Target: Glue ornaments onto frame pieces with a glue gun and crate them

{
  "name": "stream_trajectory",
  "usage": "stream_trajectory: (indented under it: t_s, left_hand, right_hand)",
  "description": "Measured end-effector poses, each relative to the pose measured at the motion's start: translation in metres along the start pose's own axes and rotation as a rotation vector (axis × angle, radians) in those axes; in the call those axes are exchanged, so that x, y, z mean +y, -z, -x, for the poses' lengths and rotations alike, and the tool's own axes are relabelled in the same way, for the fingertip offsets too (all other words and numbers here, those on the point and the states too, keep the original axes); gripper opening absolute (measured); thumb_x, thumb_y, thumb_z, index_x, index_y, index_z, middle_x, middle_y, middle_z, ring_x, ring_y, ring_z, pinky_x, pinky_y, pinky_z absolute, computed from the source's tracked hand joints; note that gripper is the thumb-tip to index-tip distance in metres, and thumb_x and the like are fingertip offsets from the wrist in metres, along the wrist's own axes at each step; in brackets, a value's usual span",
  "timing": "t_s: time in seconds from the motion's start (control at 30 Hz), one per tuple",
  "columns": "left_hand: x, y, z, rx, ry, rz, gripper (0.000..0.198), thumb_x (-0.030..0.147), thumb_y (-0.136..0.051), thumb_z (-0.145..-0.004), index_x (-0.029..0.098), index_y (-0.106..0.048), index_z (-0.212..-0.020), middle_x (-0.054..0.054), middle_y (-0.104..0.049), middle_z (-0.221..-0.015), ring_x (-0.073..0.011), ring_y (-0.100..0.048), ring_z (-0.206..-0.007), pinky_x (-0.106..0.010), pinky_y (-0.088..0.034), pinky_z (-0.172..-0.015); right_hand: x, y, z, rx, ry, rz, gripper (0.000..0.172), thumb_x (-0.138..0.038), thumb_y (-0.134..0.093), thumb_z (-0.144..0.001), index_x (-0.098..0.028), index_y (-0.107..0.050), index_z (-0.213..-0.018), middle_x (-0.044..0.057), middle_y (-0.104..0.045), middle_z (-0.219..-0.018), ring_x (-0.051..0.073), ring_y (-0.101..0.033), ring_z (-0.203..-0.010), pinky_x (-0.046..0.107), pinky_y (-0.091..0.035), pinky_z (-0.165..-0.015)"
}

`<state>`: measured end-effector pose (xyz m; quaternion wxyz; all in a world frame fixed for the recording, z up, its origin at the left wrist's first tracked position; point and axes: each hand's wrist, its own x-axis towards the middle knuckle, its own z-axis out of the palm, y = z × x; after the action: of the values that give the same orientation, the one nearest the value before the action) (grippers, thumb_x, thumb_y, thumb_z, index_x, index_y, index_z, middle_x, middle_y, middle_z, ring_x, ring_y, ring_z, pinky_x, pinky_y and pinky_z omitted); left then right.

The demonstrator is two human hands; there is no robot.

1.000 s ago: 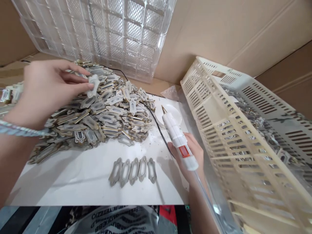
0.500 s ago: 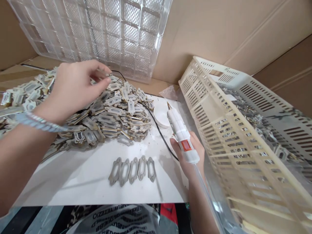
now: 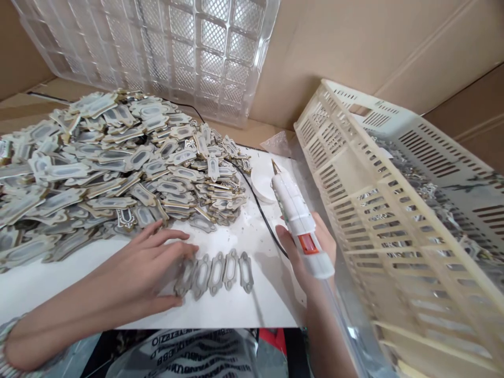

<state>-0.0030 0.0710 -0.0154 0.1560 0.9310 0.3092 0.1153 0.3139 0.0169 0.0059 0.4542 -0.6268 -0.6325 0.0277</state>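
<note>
My right hand is closed round a white hot glue gun, its metal nozzle pointing up and away. A long clear glue stick trails from its back end. On the white board, several small metal frame plates with oval centres stand side by side in a row. My left hand is at the row's left end, thumb and fingers spread about the leftmost plate, partly covering it. I cannot tell whether the fingertips touch it. Beyond lies a large heap of similar plates.
A cream slotted plastic crate with metal pieces inside stands at the right. Behind the heap leans a clear compartment tray against cardboard. A white round dish and a black cord lie near the glue gun.
My left hand has come down from over the heap to the left end of the row, its fingers now spread. My right hand with the glue gun has shifted slightly toward me.
</note>
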Motion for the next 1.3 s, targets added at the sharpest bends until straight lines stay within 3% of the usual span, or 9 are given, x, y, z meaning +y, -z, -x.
stream_trajectory:
  t_s: [0.07, 0.2, 0.37, 0.53, 0.73, 1.13, 1.3]
  left_hand:
    - [-0.001, 0.001, -0.005, 0.051, -0.054, 0.011, 0.051, 0.037, -0.08, -0.07, 0.032, -0.057, -0.115, 0.001, -0.073, -0.12, -0.0284, -0.065, -0.117, -0.054, -0.031, -0.121]
    - [0.003, 0.022, -0.032, 0.284, -0.093, -0.054, 0.033, 0.042, -0.069, -0.086, 0.03, -0.057, -0.114, -0.001, -0.075, -0.119, -0.0279, -0.068, -0.113, -0.05, -0.048, -0.106]
    - [0.005, 0.053, -0.078, 0.487, -0.099, -0.124, 0.048, 0.05, -0.069, -0.09, 0.024, -0.054, -0.127, -0.006, -0.071, -0.127, -0.0289, -0.065, -0.118, -0.048, -0.049, -0.105]
    - [0.009, 0.054, -0.094, 0.577, -0.161, -0.161, 0.051, 0.048, -0.066, -0.094, 0.018, -0.056, -0.133, -0.01, -0.07, -0.125, -0.0276, -0.064, -0.12, -0.043, -0.046, -0.107]
    - [0.016, 0.048, -0.09, 0.609, -0.139, -0.123, 0.049, 0.047, -0.07, -0.091, 0.017, -0.061, -0.129, -0.006, -0.074, -0.111, -0.0257, -0.068, -0.109, -0.043, -0.045, -0.107]
    - [0.016, 0.047, -0.088, 0.596, -0.136, -0.123, 0.049, 0.047, -0.067, -0.092, 0.025, -0.057, -0.134, -0.001, -0.074, -0.104, -0.0237, -0.067, -0.104, -0.041, -0.045, -0.105]
    - [0.015, 0.046, -0.089, 0.608, -0.156, -0.132, 0.047, 0.048, -0.066, -0.093, 0.022, -0.059, -0.131, -0.002, -0.074, -0.104, -0.0233, -0.067, -0.103, -0.041, -0.044, -0.105]
  right_hand:
    - [-0.002, 0.001, 0.0, -0.006, 0.008, -0.019, 0.007, -0.019, -0.07, -0.089, -0.023, -0.072, -0.095, 0.002, -0.071, -0.094, 0.017, -0.07, -0.083, 0.026, -0.054, -0.071]
    - [-0.01, 0.002, 0.001, -0.043, 0.014, -0.123, 0.007, -0.018, -0.07, -0.088, -0.023, -0.072, -0.091, 0.003, -0.07, -0.094, 0.018, -0.069, -0.082, 0.028, -0.055, -0.071]
    - [-0.019, 0.0, 0.006, -0.167, 0.109, -0.255, 0.012, -0.017, -0.065, -0.091, -0.023, -0.075, -0.094, 0.005, -0.07, -0.095, 0.019, -0.069, -0.08, 0.028, -0.054, -0.067]
    - [-0.016, -0.002, 0.008, -0.2, 0.124, -0.235, 0.014, -0.022, -0.062, -0.096, -0.023, -0.076, -0.098, 0.006, -0.07, -0.096, 0.018, -0.068, -0.079, 0.027, -0.053, -0.067]
    - [-0.016, -0.003, 0.007, -0.223, 0.093, -0.183, 0.014, -0.024, -0.062, -0.095, -0.023, -0.076, -0.096, 0.006, -0.069, -0.094, 0.018, -0.066, -0.076, 0.028, -0.052, -0.065]
    - [-0.015, -0.004, 0.008, -0.242, 0.087, -0.143, 0.017, -0.024, -0.059, -0.096, -0.022, -0.076, -0.095, 0.007, -0.069, -0.093, 0.019, -0.066, -0.076, 0.028, -0.053, -0.066]
    - [-0.015, -0.004, 0.007, -0.24, 0.075, -0.156, 0.017, -0.024, -0.058, -0.097, -0.022, -0.075, -0.095, 0.007, -0.069, -0.093, 0.018, -0.066, -0.078, 0.027, -0.053, -0.066]
